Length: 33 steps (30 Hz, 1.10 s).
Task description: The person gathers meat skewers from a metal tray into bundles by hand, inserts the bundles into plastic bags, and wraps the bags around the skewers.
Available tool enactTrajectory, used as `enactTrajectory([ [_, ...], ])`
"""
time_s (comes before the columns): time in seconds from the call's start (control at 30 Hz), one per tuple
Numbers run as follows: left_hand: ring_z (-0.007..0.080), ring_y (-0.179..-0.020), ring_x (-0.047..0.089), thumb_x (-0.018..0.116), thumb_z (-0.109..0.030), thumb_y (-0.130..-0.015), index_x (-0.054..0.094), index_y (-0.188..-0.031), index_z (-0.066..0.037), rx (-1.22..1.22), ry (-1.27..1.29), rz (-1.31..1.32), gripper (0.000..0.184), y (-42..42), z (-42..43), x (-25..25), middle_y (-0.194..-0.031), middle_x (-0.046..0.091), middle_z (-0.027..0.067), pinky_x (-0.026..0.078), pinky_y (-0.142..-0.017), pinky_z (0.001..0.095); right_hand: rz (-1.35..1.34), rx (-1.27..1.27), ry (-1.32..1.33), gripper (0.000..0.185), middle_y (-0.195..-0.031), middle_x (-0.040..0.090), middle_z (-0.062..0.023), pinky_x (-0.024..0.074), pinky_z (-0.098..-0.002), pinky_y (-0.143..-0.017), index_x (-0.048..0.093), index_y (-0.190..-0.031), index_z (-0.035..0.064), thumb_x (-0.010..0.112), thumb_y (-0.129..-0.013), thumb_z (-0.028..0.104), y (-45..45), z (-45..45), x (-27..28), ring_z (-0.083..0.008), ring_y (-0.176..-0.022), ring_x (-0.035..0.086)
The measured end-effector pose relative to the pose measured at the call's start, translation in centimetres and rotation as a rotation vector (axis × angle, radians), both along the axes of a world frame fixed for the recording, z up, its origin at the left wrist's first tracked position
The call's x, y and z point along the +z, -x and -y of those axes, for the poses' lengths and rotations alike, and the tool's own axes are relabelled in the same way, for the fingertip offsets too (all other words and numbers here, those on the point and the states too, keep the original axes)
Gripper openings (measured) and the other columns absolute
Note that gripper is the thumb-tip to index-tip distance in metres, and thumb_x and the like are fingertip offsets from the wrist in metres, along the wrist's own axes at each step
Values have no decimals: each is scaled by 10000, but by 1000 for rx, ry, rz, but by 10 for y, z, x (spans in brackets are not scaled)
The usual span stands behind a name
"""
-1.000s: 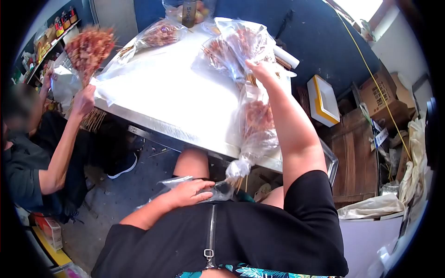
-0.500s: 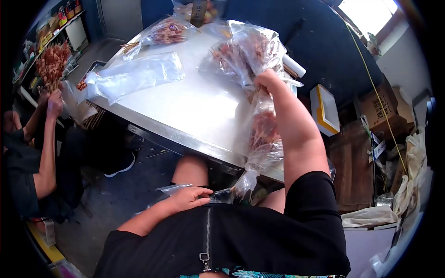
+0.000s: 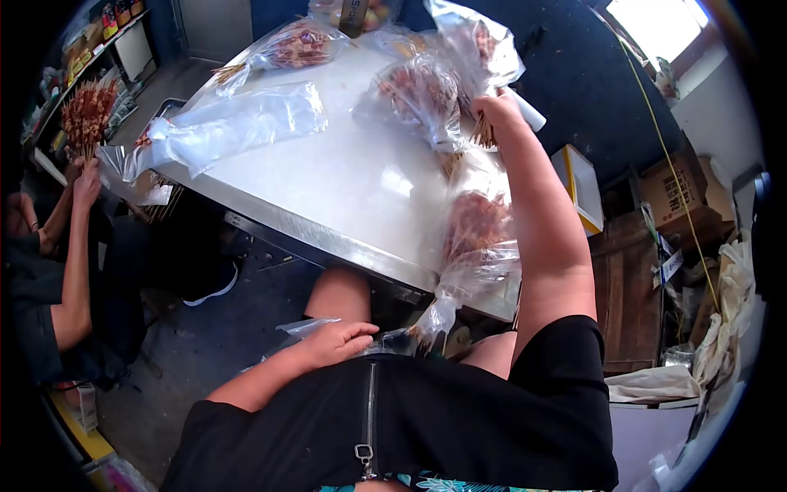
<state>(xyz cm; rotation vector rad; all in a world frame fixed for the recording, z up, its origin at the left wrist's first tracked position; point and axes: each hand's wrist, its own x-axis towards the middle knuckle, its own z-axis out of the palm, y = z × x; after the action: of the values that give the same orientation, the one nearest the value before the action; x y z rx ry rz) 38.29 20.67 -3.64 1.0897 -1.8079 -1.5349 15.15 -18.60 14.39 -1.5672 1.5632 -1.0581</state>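
Note:
My right hand (image 3: pixel 498 111) is closed around the sticks of a bagged bundle of meat skewers (image 3: pixel 485 51), held up at the table's far right with the sticks pointing down. Just left of it, another bagged bundle (image 3: pixel 422 92) lies on the metal table (image 3: pixel 361 189). Nearer to me, a third bag of skewers (image 3: pixel 477 225) lies along the right edge, its gathered end hanging over the side. On my lap rests my left hand (image 3: pixel 338 342), fingers stretched out and holding nothing I can see. Clear plastic (image 3: pixel 307 326) shows beside it.
A flat plastic bag (image 3: pixel 246 127) and a bagged skewer bundle (image 3: pixel 299 43) lie on the table's left half. Another person's hand (image 3: pixel 86 182) holds a skewer bunch (image 3: pixel 88 115) at left. A white roll (image 3: pixel 525 108) and cardboard box (image 3: pixel 680 193) are at right.
My right hand has moved up and slightly right, lifting its bagged skewers away from the neighbouring bundle. My left hand has barely moved. The other person's skewer bunch has shifted slightly.

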Motion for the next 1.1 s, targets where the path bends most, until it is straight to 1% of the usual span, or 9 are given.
enactTrajectory([
  [0.1, 111, -926, 600, 451, -271, -969, 528, -1215, -21, 64, -233, -56, 359, 2, 7, 7, -960, 659, 58, 448, -835, 249, 4, -60, 133, 713, -969, 596, -135, 472, -295, -630, 378, -1294, -76, 637, -632, -18, 9, -36, 27, -173, -730, 591],
  [0.17, 123, -924, 593, 423, -280, -977, 528, -1210, 2, 227, -282, -469, 380, 6, 20, -14, -972, 653, 72, 439, -849, 246, 7, -58, 187, 734, -1042, 601, -158, 475, -279, -727, 424, -1292, -43, 668, -608, 65, 29, -56, 38, -196, -840, 607],
  [0.37, 156, -986, 563, 437, -337, -960, 588, -1109, 29, -112, 2, 72, 423, 54, 69, 39, -1044, 635, 91, 423, -884, 293, -4, -79, 261, 772, -1005, 620, -131, 476, -258, -707, 380, -1323, -46, 686, -625, 80, 62, -193, 56, -159, -802, 611],
  [0.47, 145, -944, 568, 492, -308, -944, 596, -1085, 8, -144, -225, 23, 361, 97, 51, 53, -1001, 633, 77, 435, -851, 297, 134, 11, 296, 753, -953, 626, -96, 478, -246, -708, 362, -1328, -31, 674, -646, 38, 77, -256, 47, -131, -806, 609],
  [0.57, 105, -839, 556, 583, -226, -904, 560, -1042, -39, -120, -351, -425, 234, 160, 37, 2, -888, 605, 20, 446, -768, 289, 199, 9, 309, 727, -962, 617, -79, 464, -229, -737, 372, -1322, -28, 673, -661, -6, 80, -312, 46, -122, -827, 598],
  [0.77, 192, -1090, 480, 696, -345, -807, 223, -1373, 16, -243, 73, -183, 821, 213, 28, 6, -1212, 486, 152, 446, -885, 333, 253, 29, 301, 696, -991, 624, -75, 472, -248, -729, 390, -1317, -24, 663, -677, 7, 77, -361, 23, -110, -832, 583],
  [0.83, 192, -1089, 490, 718, -327, -786, 236, -1385, 13, -361, 9, -56, 841, 187, 29, 35, -1167, 537, 129, 460, -853, 336, -32, -47, 293, 672, -987, 641, -121, 487, -296, -761, 428, -1288, -35, 663, -667, 63, 71, -377, 10, -178, -850, 625],
  [0.93, 169, -1070, 500, 659, -325, -834, 313, -1374, -4, -156, -222, -352, 717, 154, 35, 9, -1134, 558, 92, 433, -865, 307, -380, -78, 244, 685, -1035, 608, -242, 477, -388, -836, 449, -1292, 1, 653, -653, 142, 72, -389, -34, -362, -959, 605],
  [1.1, 143, -1007, 520, 541, -461, -898, 482, -1251, -11, -24, -431, -455, 575, 127, 46, 52, -1139, 561, 68, 406, -865, 275, -730, -122, 193, 808, -1005, 553, -190, 482, -441, -775, 318, -1397, 87, 682, -677, 131, 44, -385, -90, -357, -894, 586],
])
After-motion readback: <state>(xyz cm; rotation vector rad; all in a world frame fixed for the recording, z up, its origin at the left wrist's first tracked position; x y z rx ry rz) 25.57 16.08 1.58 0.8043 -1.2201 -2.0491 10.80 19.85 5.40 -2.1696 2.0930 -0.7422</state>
